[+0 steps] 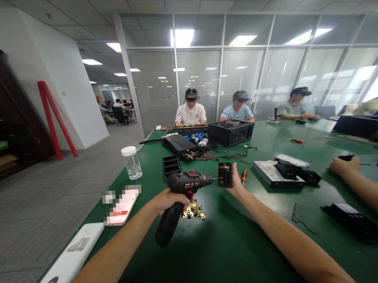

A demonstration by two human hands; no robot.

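Note:
My left hand [173, 200] is wrapped round the grip of a black cordless drill [187, 181], which points to the right. Its thin bit reaches the open side of a small black plastic housing [224, 175]. That housing stands upright in my right hand [236, 182], its fingers mostly hidden behind it. Whether the bit touches a screw inside is too small to tell. Below the drill, a pile of small brass-coloured metal pieces [194, 210] lies on the green table [220, 249]. Several similar black housings [171, 164] sit together behind the drill.
A clear jar with a white lid [134, 169], a phone [120, 210] and a long white device [71, 253] line the left edge. An orange screwdriver [244, 176] lies near my right hand. Beyond are a black metal case [231, 132] and a silver drive [276, 175]. A co-worker's hand [345, 165] is at right.

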